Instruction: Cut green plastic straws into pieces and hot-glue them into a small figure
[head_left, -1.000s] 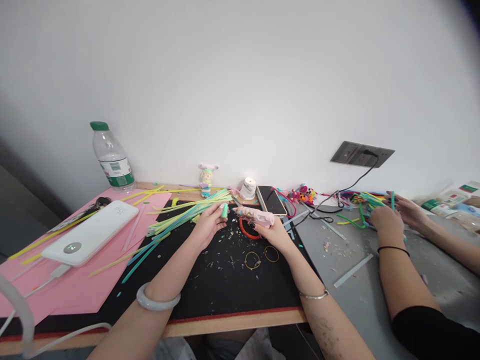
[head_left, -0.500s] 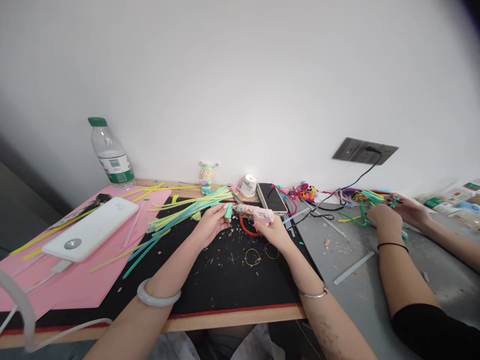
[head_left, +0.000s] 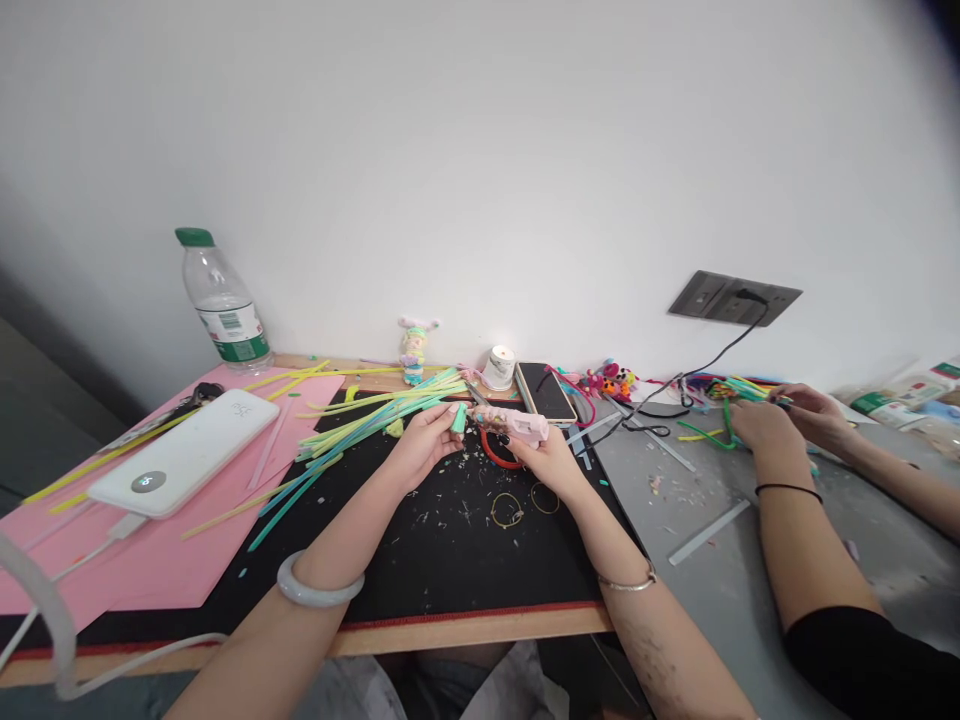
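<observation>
My left hand [head_left: 426,447] pinches a small mint-green piece [head_left: 458,418] between thumb and fingers; its exact kind is too small to tell. In my right hand [head_left: 546,460] is a pink glue gun [head_left: 517,422], with its nozzle end pointing left, close to the green piece. Whether the two touch cannot be made out. Beneath the glue gun, the red-orange handle of scissors [head_left: 498,456] shows on the black mat [head_left: 450,560]. Left of my hands lies a loose bundle of yellow, green and blue pipe cleaners [head_left: 375,420].
A white power bank [head_left: 187,450] with a cable rests on pink sheets [head_left: 180,570]. Behind stand a bottle [head_left: 225,310], a small figurine [head_left: 413,352], a paper cup [head_left: 499,368] and a phone [head_left: 546,391]. On the right, a co-worker's hands [head_left: 772,425] handle pipe cleaners; a black cord [head_left: 720,358] crosses there.
My hands keep nearly the same pose, with the glue gun by the green piece. The view has shifted slightly. The co-worker's hands have moved a little.
</observation>
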